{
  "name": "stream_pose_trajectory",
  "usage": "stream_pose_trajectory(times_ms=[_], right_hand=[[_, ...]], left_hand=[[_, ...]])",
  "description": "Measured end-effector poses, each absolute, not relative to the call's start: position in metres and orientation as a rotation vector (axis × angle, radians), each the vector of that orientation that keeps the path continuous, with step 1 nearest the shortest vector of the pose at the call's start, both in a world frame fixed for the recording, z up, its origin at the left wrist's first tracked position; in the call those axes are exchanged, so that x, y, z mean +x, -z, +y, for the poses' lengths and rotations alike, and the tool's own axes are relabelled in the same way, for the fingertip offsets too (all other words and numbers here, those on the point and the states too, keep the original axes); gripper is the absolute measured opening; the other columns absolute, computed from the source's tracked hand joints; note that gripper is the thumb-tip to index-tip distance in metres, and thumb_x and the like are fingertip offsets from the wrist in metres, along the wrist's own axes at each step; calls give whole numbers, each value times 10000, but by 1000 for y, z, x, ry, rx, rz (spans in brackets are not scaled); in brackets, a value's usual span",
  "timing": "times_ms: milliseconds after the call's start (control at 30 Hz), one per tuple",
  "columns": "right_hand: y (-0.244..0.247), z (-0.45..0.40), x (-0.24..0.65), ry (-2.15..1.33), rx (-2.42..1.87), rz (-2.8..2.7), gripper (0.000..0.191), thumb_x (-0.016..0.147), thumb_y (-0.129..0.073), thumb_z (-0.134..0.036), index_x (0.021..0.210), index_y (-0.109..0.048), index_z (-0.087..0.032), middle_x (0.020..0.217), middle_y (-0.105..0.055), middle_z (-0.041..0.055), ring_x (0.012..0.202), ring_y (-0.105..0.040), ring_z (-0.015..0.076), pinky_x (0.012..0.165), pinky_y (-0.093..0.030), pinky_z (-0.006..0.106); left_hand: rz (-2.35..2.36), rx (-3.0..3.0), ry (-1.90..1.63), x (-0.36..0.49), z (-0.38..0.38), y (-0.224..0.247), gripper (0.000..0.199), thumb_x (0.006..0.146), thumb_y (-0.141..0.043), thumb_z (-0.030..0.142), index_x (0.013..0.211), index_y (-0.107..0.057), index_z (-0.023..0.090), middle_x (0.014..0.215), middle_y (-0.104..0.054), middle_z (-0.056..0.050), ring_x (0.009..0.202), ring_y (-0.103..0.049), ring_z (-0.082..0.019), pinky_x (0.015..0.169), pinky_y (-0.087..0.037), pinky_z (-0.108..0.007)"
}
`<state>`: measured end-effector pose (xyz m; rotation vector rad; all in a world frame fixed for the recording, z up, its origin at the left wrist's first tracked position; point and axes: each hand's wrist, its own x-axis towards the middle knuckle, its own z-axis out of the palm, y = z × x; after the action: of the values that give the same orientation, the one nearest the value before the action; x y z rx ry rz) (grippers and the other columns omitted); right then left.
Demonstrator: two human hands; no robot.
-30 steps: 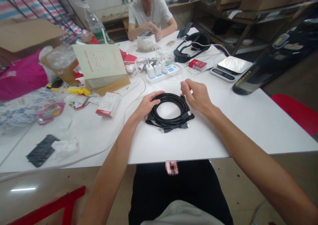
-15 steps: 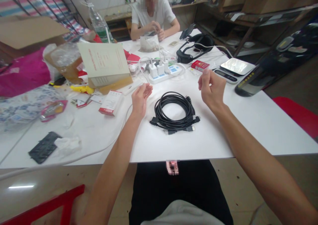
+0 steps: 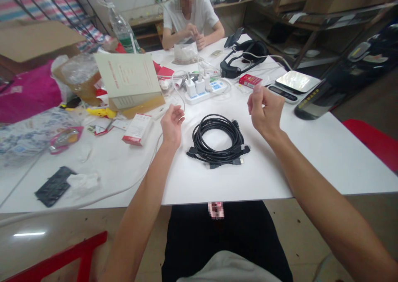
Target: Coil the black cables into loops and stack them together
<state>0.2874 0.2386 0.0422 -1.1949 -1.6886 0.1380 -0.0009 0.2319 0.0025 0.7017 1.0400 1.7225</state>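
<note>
A coil of black cable [image 3: 218,139] with several plugs lies on the white table [image 3: 267,172], between my two hands. To its left, my left hand [image 3: 173,125] hovers palm inward with curled fingers somewhat apart, holding nothing. My right hand [image 3: 265,109] is raised at the coil's right, its fingers folded into a loose fist with the thumb up; nothing shows in it. Neither hand touches the cable. A red and white box [image 3: 137,129] lies left of my left hand.
Beyond the coil sits a white power strip [image 3: 205,91] with chargers. A scale [image 3: 294,86] and a dark bottle [image 3: 336,74] stand at the right. Clutter and a propped booklet [image 3: 127,79] fill the left. Across the table sits a person [image 3: 194,20].
My left hand has shifted slightly left, and its fingers have spread a little. My right hand has barely moved. The cable coil lies as before.
</note>
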Motion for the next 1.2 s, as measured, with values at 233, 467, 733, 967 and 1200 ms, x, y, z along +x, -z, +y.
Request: stream_pose_trajectory(times_ms=[233,467,733,967,1200], right_hand=[[-41,238,285,-100,-1169,-1679,658,1129,-235,-644,712,-557,-250,628,-524,39,624,-512,183,694,-402,369],[-48,228,284,-130,-1095,-1814,649,1097,-290,-687,680,-492,-233,637,-552,44,612,-499,154,688,-393,350],[-53,205,259,-525,-915,-2652,733,799,-658,-920,856,-632,-190,815,-703,42,694,-576,146,682,-323,274],[-46,191,243,-609,-928,-2968,739,647,-839,-875,946,-686,-216,844,-733,41,691,-579,175,647,-274,286],[-45,210,255,-519,-1075,-2958,568,797,-812,-759,902,-693,-213,807,-711,37,699,-561,165,662,-239,283]], left_hand=[[1062,706,-1717,-2,231,-3,360,851,-768,586,909,-739,231,895,-747,-35,888,-714,-160,806,-493,-284],[1103,700,-1708,-2,231,-5,424,844,-754,651,900,-734,232,882,-754,-44,899,-719,-174,790,-490,-289],[1112,708,-1695,-3,232,-3,435,842,-752,664,903,-725,234,881,-747,-44,886,-709,-175,791,-483,-297],[1122,738,-1681,-4,233,0,469,865,-736,699,915,-741,233,895,-754,-53,929,-731,-195,809,-496,-317],[1107,698,-1683,-3,234,-1,422,866,-763,649,909,-744,230,877,-757,-48,896,-723,-178,771,-502,-291]])
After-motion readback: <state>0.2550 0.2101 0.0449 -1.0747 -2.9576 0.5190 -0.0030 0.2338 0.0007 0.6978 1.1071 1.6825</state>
